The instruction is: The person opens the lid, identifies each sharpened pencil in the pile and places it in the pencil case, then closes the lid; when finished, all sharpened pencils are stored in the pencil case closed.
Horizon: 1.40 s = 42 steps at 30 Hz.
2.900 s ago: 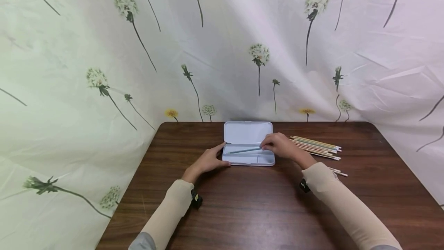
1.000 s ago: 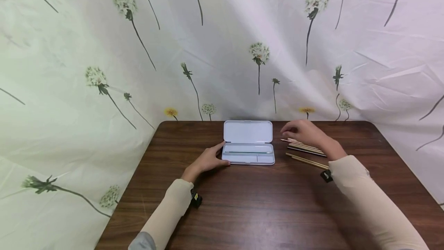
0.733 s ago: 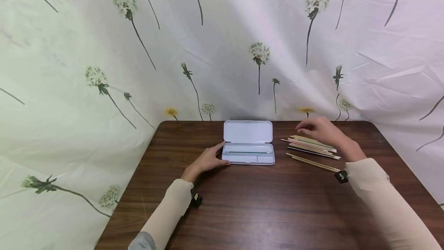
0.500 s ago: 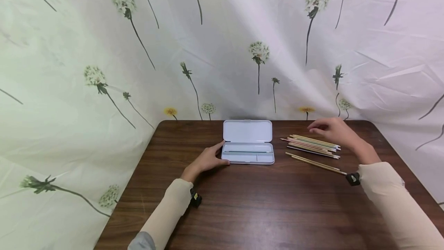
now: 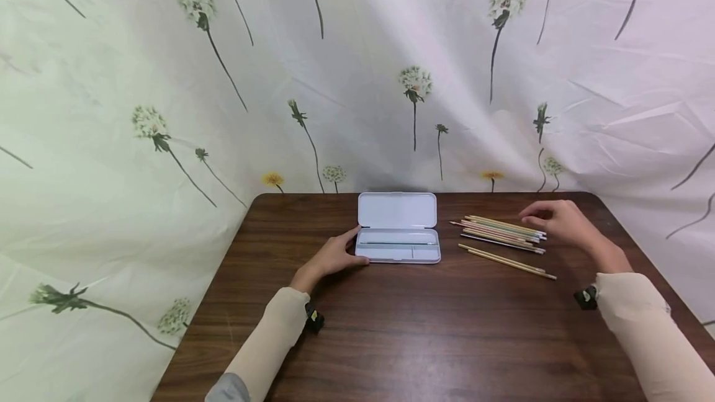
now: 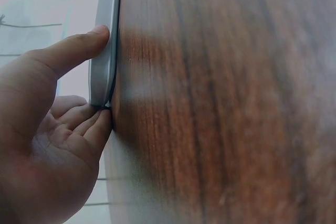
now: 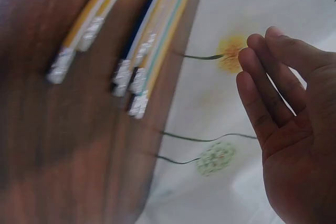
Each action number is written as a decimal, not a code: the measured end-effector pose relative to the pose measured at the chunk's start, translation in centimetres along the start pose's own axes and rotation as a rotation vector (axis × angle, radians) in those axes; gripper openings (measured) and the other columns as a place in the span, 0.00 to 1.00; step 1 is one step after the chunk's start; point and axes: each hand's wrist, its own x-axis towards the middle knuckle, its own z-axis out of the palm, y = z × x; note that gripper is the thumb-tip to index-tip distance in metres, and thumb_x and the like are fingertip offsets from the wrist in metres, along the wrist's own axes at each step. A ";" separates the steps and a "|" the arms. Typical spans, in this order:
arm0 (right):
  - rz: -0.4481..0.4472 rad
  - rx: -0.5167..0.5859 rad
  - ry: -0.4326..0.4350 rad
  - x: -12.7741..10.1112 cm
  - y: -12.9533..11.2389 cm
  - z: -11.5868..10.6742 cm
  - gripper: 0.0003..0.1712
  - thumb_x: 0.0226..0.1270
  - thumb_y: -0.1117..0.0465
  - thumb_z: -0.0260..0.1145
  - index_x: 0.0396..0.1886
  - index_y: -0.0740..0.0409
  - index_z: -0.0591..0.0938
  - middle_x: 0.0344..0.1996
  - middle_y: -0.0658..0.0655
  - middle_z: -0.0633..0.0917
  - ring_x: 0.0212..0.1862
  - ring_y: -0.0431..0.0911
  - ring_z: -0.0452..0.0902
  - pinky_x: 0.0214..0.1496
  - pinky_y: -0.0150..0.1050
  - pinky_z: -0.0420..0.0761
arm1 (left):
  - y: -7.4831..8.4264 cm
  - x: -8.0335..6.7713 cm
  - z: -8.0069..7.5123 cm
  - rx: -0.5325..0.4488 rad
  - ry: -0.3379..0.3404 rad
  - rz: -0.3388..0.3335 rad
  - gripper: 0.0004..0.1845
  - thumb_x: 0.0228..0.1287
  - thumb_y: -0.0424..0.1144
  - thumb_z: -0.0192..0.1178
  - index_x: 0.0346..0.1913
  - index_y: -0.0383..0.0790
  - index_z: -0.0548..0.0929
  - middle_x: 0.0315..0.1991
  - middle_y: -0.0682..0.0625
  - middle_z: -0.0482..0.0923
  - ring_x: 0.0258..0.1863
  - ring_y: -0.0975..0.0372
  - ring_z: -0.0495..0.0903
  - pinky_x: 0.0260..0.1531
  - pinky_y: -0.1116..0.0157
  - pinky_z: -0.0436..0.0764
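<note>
An open white pencil case lies at the table's far edge, its lid tipped back. One green pencil lies lengthwise in the long back compartment. My left hand grips the case's left end; in the left wrist view the thumb presses the front wall and the fingers bend around the end. My right hand hovers at the eraser ends of a bundle of pencils, fingers loosely bent, nothing held. The right wrist view shows that empty palm beside the pencils' erasers.
Two yellowish pencils lie apart, in front of the bundle. The case's front section has a small divided compartment at its right. A white curtain with dandelion prints hangs right behind the brown wooden table.
The green pencil, earlier in my right hand over the case, now lies inside it. My right hand has moved right, across the bundle to its eraser ends. My left hand stays put.
</note>
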 end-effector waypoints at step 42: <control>-0.043 -0.114 -0.069 -1.7 3.3 5.7 0.05 0.66 0.71 0.74 0.38 0.59 0.93 0.32 0.55 0.90 0.34 0.44 0.83 0.37 0.47 0.84 | 0.4 -0.3 -0.2 -0.028 0.000 -0.003 0.51 0.68 0.47 0.75 0.86 0.42 0.58 0.83 0.38 0.61 0.81 0.47 0.66 0.77 0.48 0.70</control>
